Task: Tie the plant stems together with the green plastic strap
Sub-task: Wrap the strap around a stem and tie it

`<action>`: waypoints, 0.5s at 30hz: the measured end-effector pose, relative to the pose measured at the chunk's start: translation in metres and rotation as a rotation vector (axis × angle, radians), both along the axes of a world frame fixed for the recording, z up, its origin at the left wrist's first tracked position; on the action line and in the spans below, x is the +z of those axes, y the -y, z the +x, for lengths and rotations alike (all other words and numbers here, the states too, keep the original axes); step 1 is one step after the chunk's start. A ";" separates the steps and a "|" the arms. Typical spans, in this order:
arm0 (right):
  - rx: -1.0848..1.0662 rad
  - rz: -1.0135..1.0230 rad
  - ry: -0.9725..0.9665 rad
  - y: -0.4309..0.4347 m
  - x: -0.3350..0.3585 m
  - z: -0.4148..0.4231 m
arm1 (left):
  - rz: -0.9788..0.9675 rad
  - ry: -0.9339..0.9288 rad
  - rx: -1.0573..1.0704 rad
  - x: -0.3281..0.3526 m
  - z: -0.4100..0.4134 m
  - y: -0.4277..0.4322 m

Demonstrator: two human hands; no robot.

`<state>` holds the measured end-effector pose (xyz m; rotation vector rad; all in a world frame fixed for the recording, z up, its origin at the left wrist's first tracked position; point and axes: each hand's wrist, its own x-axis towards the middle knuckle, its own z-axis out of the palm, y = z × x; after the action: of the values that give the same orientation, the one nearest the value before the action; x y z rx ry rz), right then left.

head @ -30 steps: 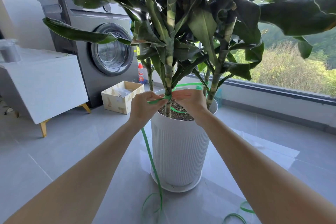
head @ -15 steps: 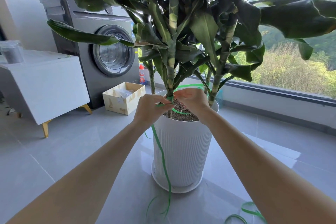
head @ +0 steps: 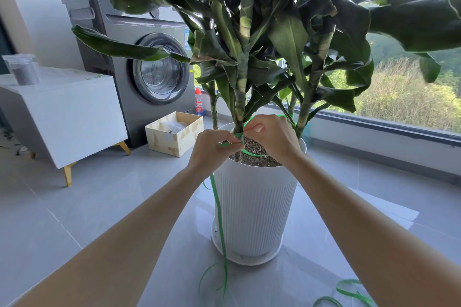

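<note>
Pinching the green plastic strap with left hand and right hand, either side of the front stem, just above the soil of the white pot. Keep the wrap flat, pull both ends evenly, cinch snug without bruising stems.

A single wide-angle view from the person's head faces forward and down. It sits near the pot and the stems, which fill mid-frame. The washer lies beyond on the left, the window on the right, and the floor below.
</note>
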<state>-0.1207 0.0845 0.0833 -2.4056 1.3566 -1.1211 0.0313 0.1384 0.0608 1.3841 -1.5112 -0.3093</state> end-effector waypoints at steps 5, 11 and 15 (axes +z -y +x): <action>0.046 0.009 -0.060 0.003 0.001 -0.001 | 0.004 0.001 0.003 -0.001 -0.001 0.001; 0.058 -0.135 -0.135 0.001 -0.007 0.001 | 0.013 0.000 -0.001 -0.001 -0.002 0.002; 0.064 -0.182 -0.194 0.000 -0.006 0.001 | 0.024 -0.011 -0.011 -0.001 -0.001 0.001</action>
<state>-0.1201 0.0846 0.0778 -2.7298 1.2695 -1.0618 0.0303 0.1372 0.0601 1.3908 -1.5109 -0.3431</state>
